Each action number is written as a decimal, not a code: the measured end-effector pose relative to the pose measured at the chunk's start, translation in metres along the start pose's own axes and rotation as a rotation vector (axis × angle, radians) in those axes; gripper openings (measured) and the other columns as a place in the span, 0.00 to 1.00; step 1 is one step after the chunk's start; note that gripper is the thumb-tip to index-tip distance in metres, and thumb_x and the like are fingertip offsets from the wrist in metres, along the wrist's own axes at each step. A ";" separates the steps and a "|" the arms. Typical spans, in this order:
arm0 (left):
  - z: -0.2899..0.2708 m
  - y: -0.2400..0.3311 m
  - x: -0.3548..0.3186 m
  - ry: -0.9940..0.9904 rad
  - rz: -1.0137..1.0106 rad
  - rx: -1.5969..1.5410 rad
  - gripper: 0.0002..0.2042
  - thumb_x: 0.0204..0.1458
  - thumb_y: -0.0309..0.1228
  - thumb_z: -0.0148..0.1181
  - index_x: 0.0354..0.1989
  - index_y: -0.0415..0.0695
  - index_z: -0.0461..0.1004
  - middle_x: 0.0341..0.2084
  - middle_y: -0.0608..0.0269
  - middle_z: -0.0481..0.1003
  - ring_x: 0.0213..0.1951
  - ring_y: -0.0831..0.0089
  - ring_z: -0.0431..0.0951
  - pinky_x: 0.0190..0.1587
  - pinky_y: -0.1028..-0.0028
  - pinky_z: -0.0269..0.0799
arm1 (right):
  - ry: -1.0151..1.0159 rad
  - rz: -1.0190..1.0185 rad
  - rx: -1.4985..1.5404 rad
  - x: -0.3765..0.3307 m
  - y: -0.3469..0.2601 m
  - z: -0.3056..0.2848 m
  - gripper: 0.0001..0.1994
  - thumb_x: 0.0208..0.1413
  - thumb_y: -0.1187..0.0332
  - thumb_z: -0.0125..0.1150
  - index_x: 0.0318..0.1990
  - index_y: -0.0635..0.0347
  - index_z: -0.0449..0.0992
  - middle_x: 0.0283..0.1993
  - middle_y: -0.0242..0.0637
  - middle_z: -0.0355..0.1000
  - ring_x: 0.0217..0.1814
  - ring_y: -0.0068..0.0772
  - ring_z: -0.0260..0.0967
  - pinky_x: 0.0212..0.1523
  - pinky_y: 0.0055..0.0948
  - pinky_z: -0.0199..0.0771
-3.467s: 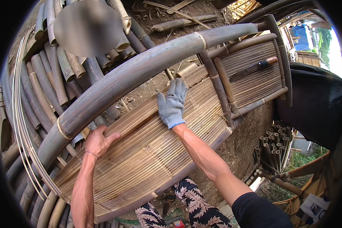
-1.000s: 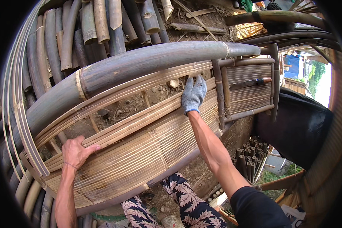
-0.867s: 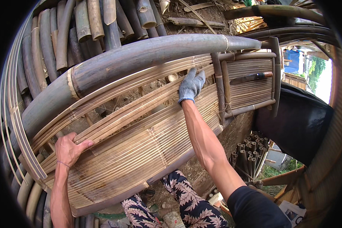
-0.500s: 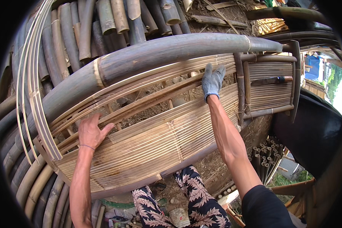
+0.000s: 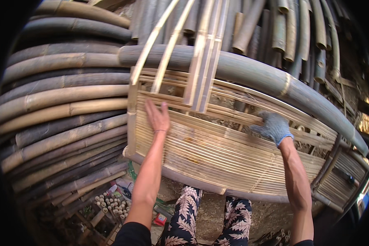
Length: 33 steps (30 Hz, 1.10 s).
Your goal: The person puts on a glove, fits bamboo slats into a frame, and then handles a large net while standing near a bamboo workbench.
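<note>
A bamboo bench frame lies across in front of me, with thin bamboo slats covering its near half. My left hand, bare, rests on the slats by the left end, its fingers stretched out. Gray-blue glove on, my right hand is over a loose bamboo slat further right; thumb and fingers lie on either side of it. Motion slightly blurs the glove. Several pale split strips lie across the frame's far left part, over the gap between slats.
A thick bamboo pole forms the far side of the frame. A knife lies on the right end panel. Bamboo poles are stacked at left and behind. Short cut tubes and a red packet are at lower left.
My view has swung toward the left end of the frame. My left hand now lies flat near that end; my right hand has slid left along the slat, its fingers closing round it.
</note>
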<state>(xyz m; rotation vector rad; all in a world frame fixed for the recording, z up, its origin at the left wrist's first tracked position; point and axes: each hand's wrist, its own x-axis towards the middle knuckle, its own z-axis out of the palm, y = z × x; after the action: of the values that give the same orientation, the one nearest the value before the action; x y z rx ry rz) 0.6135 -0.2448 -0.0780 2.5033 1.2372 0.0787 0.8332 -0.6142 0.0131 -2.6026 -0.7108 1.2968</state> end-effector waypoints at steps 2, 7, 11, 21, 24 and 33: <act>0.009 0.011 0.007 -0.026 0.051 0.025 0.42 0.60 0.58 0.47 0.70 0.33 0.49 0.69 0.34 0.47 0.70 0.41 0.47 0.71 0.53 0.43 | -0.173 -0.063 -0.023 0.021 0.015 -0.002 0.36 0.45 0.38 0.66 0.53 0.60 0.77 0.50 0.49 0.77 0.52 0.51 0.75 0.56 0.43 0.72; 0.011 0.035 0.004 0.046 -0.057 -0.060 0.45 0.59 0.60 0.47 0.71 0.33 0.45 0.70 0.32 0.43 0.71 0.36 0.41 0.72 0.49 0.39 | -0.496 -0.014 -0.137 0.052 0.005 -0.025 0.37 0.44 0.38 0.67 0.50 0.64 0.79 0.49 0.57 0.76 0.50 0.54 0.74 0.55 0.41 0.71; 0.007 0.048 0.008 0.020 -0.097 -0.128 0.50 0.55 0.65 0.50 0.71 0.31 0.45 0.69 0.29 0.42 0.71 0.32 0.39 0.71 0.46 0.38 | -0.288 -0.051 0.116 0.029 0.008 -0.023 0.35 0.45 0.38 0.68 0.44 0.67 0.81 0.40 0.55 0.78 0.42 0.48 0.75 0.48 0.41 0.71; 0.006 0.054 0.038 -0.078 0.135 -0.215 0.49 0.49 0.52 0.64 0.70 0.31 0.47 0.70 0.32 0.44 0.71 0.32 0.40 0.70 0.48 0.44 | 0.359 -0.095 -0.030 -0.008 0.042 0.004 0.25 0.53 0.56 0.65 0.54 0.63 0.71 0.47 0.55 0.73 0.51 0.56 0.71 0.54 0.42 0.70; 0.000 0.041 0.036 -0.128 0.124 -0.236 0.48 0.50 0.51 0.64 0.71 0.32 0.46 0.70 0.33 0.44 0.71 0.33 0.40 0.71 0.49 0.44 | 0.668 -0.316 -0.262 -0.047 0.014 0.004 0.32 0.53 0.61 0.66 0.64 0.57 0.62 0.62 0.53 0.64 0.62 0.57 0.63 0.63 0.48 0.64; 0.009 0.008 -0.049 -0.074 0.012 0.109 0.45 0.60 0.58 0.45 0.72 0.31 0.41 0.72 0.35 0.38 0.73 0.42 0.36 0.72 0.47 0.33 | -0.194 -0.034 0.054 -0.003 -0.003 0.082 0.37 0.39 0.38 0.72 0.44 0.66 0.77 0.40 0.54 0.75 0.43 0.52 0.73 0.47 0.44 0.71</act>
<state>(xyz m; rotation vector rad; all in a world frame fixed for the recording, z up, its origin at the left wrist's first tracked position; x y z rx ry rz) 0.5907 -0.2902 -0.0783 2.5811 1.2276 -0.0797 0.7661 -0.6191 -0.0346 -2.4350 -0.7353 1.5500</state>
